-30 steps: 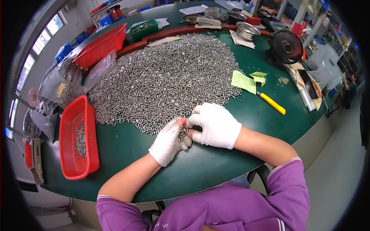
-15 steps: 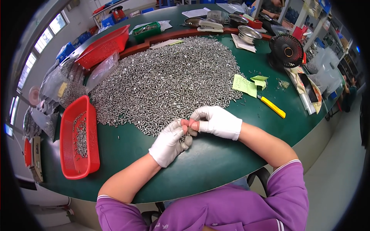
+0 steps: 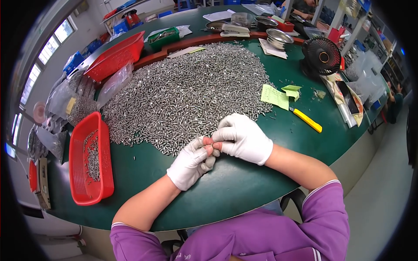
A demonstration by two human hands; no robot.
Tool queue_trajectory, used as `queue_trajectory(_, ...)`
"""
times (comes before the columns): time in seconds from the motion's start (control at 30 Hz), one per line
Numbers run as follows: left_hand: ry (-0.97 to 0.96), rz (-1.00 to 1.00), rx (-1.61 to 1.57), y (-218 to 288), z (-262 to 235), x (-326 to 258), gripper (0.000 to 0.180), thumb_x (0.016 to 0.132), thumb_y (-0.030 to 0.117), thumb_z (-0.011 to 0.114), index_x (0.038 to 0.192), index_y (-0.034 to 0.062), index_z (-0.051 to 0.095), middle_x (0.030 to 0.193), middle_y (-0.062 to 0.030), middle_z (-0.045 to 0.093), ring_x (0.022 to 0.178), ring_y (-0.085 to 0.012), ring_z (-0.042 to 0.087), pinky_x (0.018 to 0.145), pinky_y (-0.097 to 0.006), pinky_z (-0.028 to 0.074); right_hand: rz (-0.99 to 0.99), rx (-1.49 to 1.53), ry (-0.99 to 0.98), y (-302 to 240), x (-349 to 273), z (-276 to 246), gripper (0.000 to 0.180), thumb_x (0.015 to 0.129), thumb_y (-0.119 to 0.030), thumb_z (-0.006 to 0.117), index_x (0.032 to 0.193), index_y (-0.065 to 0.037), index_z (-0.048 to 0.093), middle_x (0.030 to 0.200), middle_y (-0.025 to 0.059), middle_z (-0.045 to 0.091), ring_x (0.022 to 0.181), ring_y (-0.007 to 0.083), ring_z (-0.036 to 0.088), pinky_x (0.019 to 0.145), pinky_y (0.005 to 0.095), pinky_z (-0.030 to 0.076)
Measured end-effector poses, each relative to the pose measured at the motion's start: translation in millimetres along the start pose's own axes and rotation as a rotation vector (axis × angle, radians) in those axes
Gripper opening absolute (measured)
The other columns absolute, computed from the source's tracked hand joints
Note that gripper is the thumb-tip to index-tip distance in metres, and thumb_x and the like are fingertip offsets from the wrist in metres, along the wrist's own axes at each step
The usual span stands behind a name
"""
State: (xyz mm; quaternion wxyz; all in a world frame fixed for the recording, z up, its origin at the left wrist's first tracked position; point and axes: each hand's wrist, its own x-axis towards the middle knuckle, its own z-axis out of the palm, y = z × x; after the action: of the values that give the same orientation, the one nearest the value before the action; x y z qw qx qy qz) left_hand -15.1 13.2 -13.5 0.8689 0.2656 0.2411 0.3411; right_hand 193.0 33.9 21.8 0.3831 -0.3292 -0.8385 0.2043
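From my remote seat I see bare fingertips meeting — the right hand (image 3: 244,141) brings thumb and finger against those of the left hand (image 3: 188,166). Whether a pin is clamped between them I can't tell; the fingers hide it. White gloves cover the rest. Just beyond lies the heap of metal pins (image 3: 187,91), spread over the green table (image 3: 248,191), with more in the red basket (image 3: 106,174) at left. I judge each pin light, hard and stiff, slippery on its smooth round side, hardly fragile. I'd pinch one across the middle with bare fingertips — near an end, it could roll or tip away.
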Motion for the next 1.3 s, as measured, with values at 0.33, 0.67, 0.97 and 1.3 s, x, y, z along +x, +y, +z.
queue_trajectory(0.33, 0.027, -0.004, 0.002, 1.8, 4.3, -2.9, 0.013, 0.093, 0.019, 0.065, 0.105, 0.0133, 0.063, 0.090, -0.0019, 0.066, 0.073, -0.0066, 0.059, 0.059, -0.017, 0.044, -0.121, -0.119, 0.063, -4.9, 0.0, -2.2, 0.018, 0.069, -0.015, 0.077, 0.084, -0.012, 0.068, 0.080, 0.0070, 0.063, 0.071, 0.0286, 0.060, 0.064, 0.0404, 0.048)
queue_trajectory(0.67, 0.001, -0.014, 0.138, 3.6, 4.9, -1.9, 0.020, 0.093, 0.030, 0.065, 0.097, 0.0127, 0.058, 0.079, -0.0013, 0.060, 0.057, -0.0067, 0.047, 0.049, -0.019, 0.034, -0.178, -0.227, -0.027, -8.4, 2.1, -8.7, 0.014, 0.069, -0.013, 0.074, 0.080, -0.012, 0.066, 0.080, 0.0054, 0.063, 0.073, 0.0280, 0.061, 0.065, 0.0398, 0.049)
queue_trajectory(0.97, 0.020, -0.030, 0.123, 4.0, 5.8, -1.8, 0.017, 0.092, 0.028, 0.065, 0.096, 0.0141, 0.056, 0.085, -0.0022, 0.060, 0.061, -0.0083, 0.045, 0.052, -0.020, 0.034, 0.036, -0.695, 0.248, 15.6, 10.0, -43.6, 0.008, 0.076, -0.020, 0.064, 0.075, -0.012, 0.064, 0.077, 0.0078, 0.060, 0.077, 0.0280, 0.060, 0.068, 0.0414, 0.049)
queue_trajectory(1.3, -0.023, -0.014, 0.081, 4.6, 2.3, -1.0, 0.020, 0.090, 0.026, 0.067, 0.101, 0.0151, 0.055, 0.091, -0.0020, 0.058, 0.062, -0.0098, 0.042, 0.057, -0.024, 0.036, 0.194, -0.935, 0.141, 44.9, 5.6, -59.3, 0.010, 0.080, -0.018, 0.063, 0.089, -0.015, 0.066, 0.082, 0.0054, 0.061, 0.078, 0.0258, 0.062, 0.070, 0.0404, 0.050)
